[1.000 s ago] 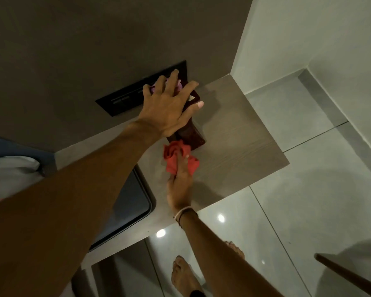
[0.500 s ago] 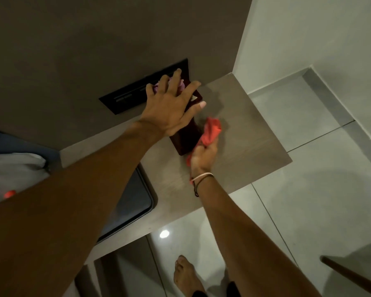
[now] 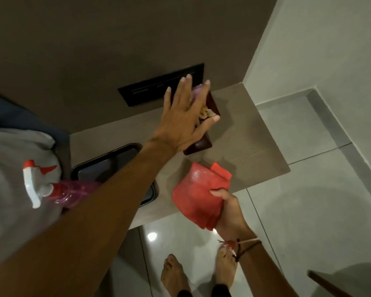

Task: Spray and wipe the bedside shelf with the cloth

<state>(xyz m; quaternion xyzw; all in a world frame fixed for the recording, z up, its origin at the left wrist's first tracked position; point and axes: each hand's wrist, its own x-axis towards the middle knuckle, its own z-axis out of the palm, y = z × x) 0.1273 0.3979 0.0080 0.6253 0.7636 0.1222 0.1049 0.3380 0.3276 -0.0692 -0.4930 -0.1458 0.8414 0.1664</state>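
Shelf, bedside, pale wood grain, fixed against a dark wall beside a black switch panel. Left hand: fingers spread flat, pressing on the top of a dark red box that stands on the shelf near the wall; whether it grips anything cannot be told. Right hand: closed on a red cloth, bunched, held at the shelf's front edge; contact with the surface cannot be told. Spray bottle, pink body, white and red trigger head, lying on grey bedding to the left, well apart from the cloth. Black tray on the shelf's left portion, partly hidden by the left forearm. Bare feet on glossy floor tiles below.
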